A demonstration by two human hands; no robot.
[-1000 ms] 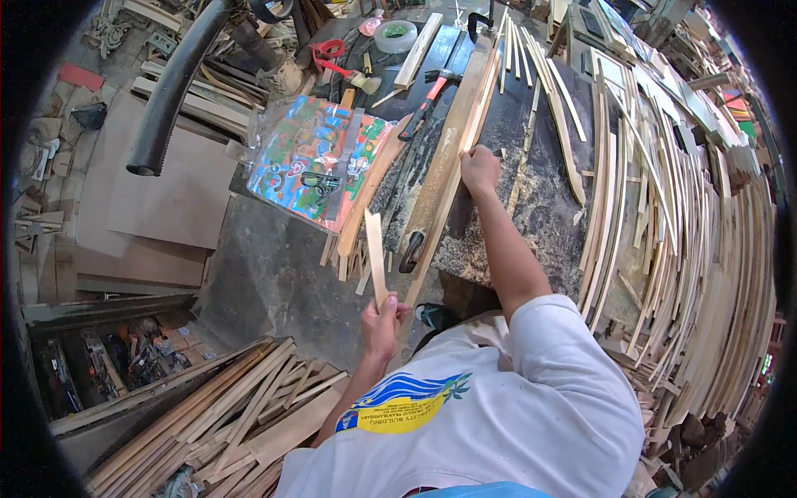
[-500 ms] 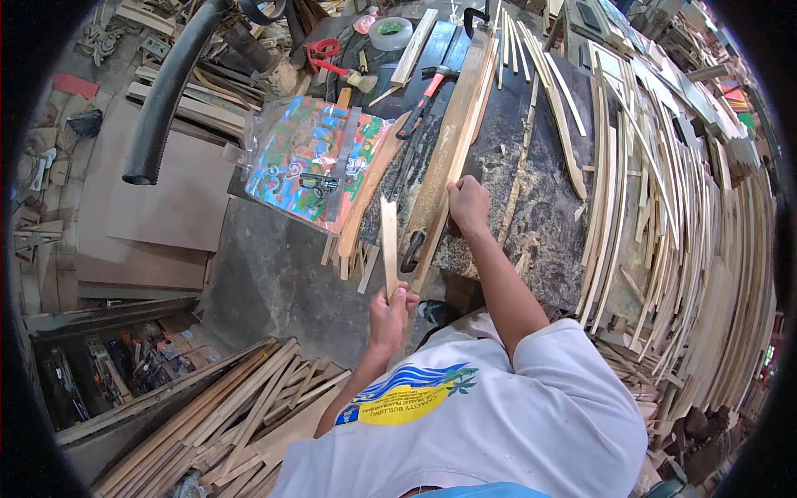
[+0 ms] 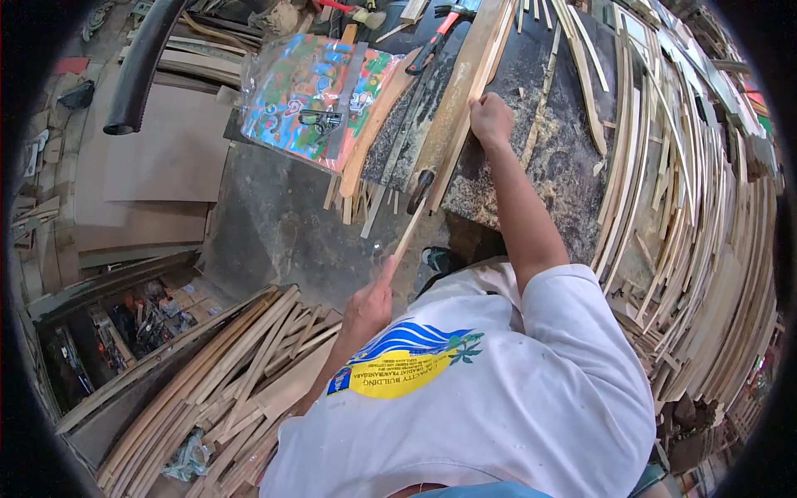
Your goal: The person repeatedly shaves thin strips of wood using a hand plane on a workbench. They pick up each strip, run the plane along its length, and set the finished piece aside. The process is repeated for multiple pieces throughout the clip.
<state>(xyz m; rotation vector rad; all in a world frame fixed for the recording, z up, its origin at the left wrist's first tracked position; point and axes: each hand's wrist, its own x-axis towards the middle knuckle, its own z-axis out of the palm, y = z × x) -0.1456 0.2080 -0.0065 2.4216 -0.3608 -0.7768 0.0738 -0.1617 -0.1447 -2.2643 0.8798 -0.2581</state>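
My left hand [image 3: 371, 305] is closed around the near end of a short, slim piece of wood [image 3: 408, 234]. The wood slants up and to the right, its far tip close to a dark clamp end [image 3: 421, 192] at the bench's near edge. My right hand [image 3: 491, 119] is a loose fist at the right edge of a long pale wooden strip [image 3: 456, 149]. That strip lies along a thicker board [image 3: 448, 116] on the dark workbench [image 3: 531, 187]. Its fingertips are partly hidden from view.
Left on the bench are a colourful plastic-wrapped sheet [image 3: 286, 100], a hammer [image 3: 436, 37] and a curved wooden piece [image 3: 365, 153]. Many long wooden strips [image 3: 656, 191] line the right side. A pile of wood offcuts [image 3: 224, 373] lies lower left. A black curved handle [image 3: 145, 70] hangs at upper left.
My left hand has come down and left, toward my body. The wood in it has tipped from near upright to a rightward slant. My right hand stays at the strip; the view has shifted.
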